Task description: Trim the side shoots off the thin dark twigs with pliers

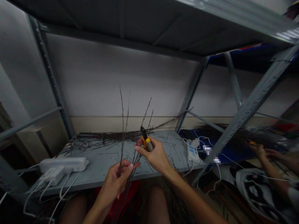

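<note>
My left hand (119,177) is closed around several thin dark twigs (122,137), which rise upright above the shelf and trail down below its front edge. Up and to the right, my right hand (154,154) grips small pruning shears (147,140) with yellow and grey handles and black jaws pointing up. Its fingertips also reach the twigs just above my left hand. Whether the blades touch a twig I cannot tell. A pile of similar twigs (100,136) lies along the back of the grey shelf (98,175).
White power strips stand at the shelf's left (77,163) and right (192,152), with cables hanging down. Metal uprights (50,74) frame both sides, an upper shelf (121,21) overhangs. Short twig cuttings litter the surface. At right, another person's hands (259,152) work beside more twigs.
</note>
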### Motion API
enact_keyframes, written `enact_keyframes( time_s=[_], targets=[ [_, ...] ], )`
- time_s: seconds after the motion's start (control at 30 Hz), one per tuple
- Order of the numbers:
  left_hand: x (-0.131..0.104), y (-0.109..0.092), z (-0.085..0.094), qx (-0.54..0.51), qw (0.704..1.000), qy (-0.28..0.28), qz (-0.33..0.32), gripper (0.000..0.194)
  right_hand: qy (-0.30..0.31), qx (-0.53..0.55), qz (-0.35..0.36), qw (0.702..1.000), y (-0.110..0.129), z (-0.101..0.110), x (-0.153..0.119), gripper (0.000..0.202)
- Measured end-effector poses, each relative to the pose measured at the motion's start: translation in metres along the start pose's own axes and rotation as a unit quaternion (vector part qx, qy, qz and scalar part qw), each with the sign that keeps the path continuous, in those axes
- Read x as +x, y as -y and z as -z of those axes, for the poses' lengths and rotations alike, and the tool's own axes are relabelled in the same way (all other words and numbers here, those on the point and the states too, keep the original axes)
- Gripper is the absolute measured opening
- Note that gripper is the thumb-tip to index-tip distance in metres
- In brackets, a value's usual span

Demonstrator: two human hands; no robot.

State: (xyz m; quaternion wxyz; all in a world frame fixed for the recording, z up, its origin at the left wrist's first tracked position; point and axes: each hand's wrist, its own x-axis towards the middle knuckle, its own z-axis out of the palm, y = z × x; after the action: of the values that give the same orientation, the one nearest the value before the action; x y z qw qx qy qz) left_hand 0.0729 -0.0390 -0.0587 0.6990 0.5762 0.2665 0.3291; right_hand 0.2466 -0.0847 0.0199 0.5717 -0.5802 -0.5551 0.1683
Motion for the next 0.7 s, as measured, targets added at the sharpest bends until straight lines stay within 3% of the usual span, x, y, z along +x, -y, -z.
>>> enact_keyframes(
  time_s=[0.07, 0.23, 0.3, 0.53, 0.7],
  targets=[
    [-0.001, 0.002, -0.002, 0.004, 1.0, -0.009, -0.001, 0.039, -0.01, 0.029, -0.008, 1.0, 0.002, -0.005, 0.002, 0.023],
    [-0.005, 0.0, -0.002, 0.006, 0.994, -0.109, -0.019, 0.051, -0.011, 0.044, -0.005, 0.999, 0.004, -0.007, 0.002, 0.02],
    [-0.004, -0.004, -0.003, 0.002, 0.992, -0.123, -0.029, 0.058, -0.007, 0.041, -0.005, 0.999, 0.007, -0.006, 0.0, 0.019],
    [0.013, -0.023, -0.016, -0.009, 0.998, -0.058, -0.036, 0.057, 0.037, -0.011, 0.015, 0.999, 0.015, -0.006, -0.003, 0.012],
    [0.014, -0.027, -0.016, -0.028, 0.998, -0.048, -0.037, 0.046, 0.012, -0.2, 0.116, 0.973, 0.017, 0.017, 0.001, 0.014]
  ],
)
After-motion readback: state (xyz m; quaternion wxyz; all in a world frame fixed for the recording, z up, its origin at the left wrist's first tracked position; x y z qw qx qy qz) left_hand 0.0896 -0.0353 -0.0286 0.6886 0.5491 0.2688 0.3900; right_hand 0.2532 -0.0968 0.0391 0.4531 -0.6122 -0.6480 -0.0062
